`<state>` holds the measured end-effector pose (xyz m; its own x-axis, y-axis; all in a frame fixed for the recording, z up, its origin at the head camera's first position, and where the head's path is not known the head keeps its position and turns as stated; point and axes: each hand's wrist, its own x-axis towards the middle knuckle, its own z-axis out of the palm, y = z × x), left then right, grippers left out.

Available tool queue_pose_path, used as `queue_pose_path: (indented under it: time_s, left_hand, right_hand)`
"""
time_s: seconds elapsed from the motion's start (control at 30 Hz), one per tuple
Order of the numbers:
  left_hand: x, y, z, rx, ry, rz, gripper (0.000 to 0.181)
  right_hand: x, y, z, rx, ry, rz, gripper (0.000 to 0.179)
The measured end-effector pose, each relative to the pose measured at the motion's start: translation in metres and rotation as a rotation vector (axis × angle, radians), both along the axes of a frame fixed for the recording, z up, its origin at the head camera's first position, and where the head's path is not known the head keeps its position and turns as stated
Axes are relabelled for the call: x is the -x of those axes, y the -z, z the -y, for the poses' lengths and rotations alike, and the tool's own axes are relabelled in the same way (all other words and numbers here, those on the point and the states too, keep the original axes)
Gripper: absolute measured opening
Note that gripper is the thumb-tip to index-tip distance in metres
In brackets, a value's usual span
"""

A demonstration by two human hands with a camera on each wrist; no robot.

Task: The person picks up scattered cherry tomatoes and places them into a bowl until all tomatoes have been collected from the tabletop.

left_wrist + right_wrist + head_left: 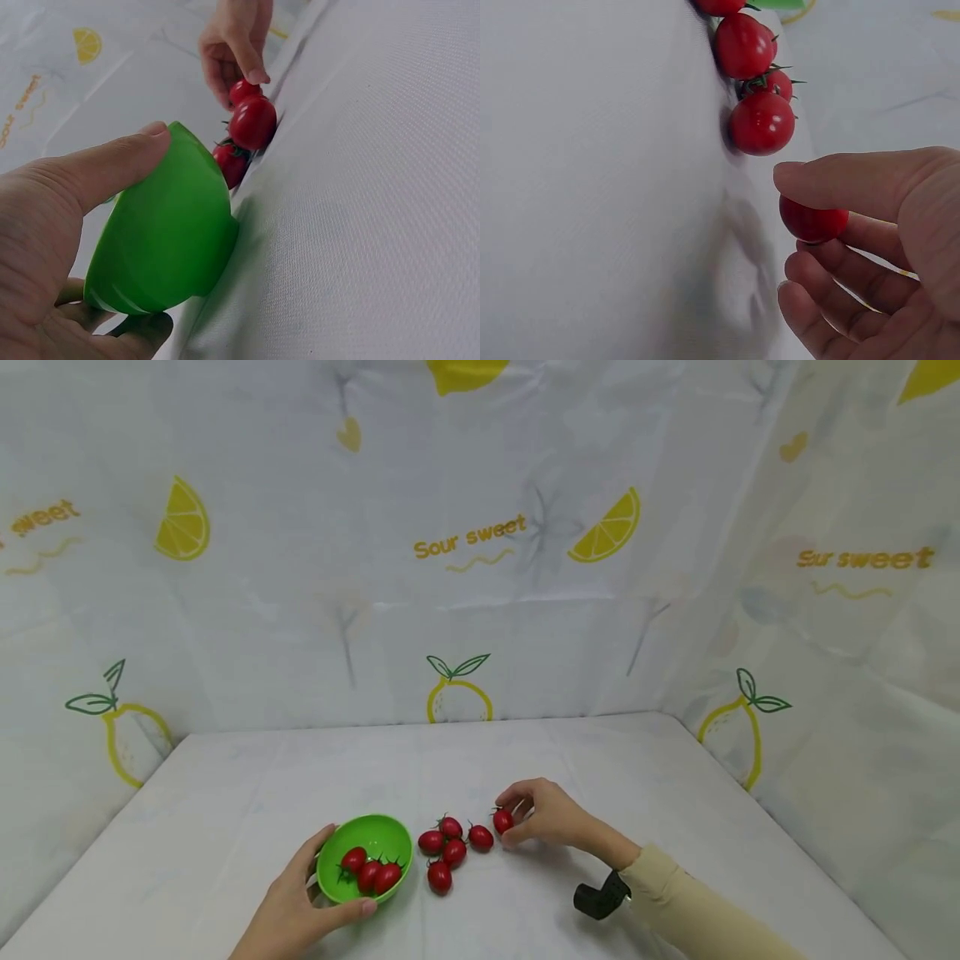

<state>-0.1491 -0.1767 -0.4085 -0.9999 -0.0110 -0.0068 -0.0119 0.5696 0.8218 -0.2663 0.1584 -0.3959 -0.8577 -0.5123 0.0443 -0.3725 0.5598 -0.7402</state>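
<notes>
My left hand (296, 893) grips a small green bowl (377, 832) by its side, thumb at the near rim and fingers around the far side. In the left wrist view the bowl (169, 232) stands on the table, between thumb and fingers. Three red cherry tomatoes (387, 878) with green stems lie in it. To the right, my right hand (551, 814) holds a single cherry tomato (502, 820) between thumb and fingers; the thumb partly covers this tomato (814, 223) in the right wrist view. Several loose cherry tomatoes (453, 852) lie between the bowl and that hand.
A white cloth covers the table (300, 777). Lemon-printed white curtains (375, 635) hang behind and at both sides. A black device (602, 897) is strapped at my right wrist, near the beige sleeve (697, 902).
</notes>
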Motion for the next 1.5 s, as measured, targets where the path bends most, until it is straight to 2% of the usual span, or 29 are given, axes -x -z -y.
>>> queue_pose_path:
  time_s: [0.23,0.67,1.1,1.33,1.5]
  left_hand:
    - [0.0,0.001,0.0,0.007,-0.005,0.002,0.106]
    - [0.001,0.001,-0.001,0.026,0.002,-0.012,0.106]
    - [-0.001,0.0,-0.001,0.011,-0.001,-0.01,0.104]
    - [-0.001,-0.002,0.0,0.023,-0.001,-0.003,0.106]
    - [-0.001,0.0,-0.001,0.017,0.006,-0.018,0.104]
  right_hand:
    - [-0.001,-0.005,0.001,0.029,0.049,-0.048,0.04]
    - [-0.012,-0.01,0.02,0.111,0.091,-0.01,0.043]
    - [-0.036,-0.024,0.059,0.227,-0.007,0.089,0.04]
    - [-0.048,-0.029,0.079,0.297,0.017,0.14,0.037]
    - [-0.055,-0.03,0.088,0.341,-0.008,0.145,0.038]
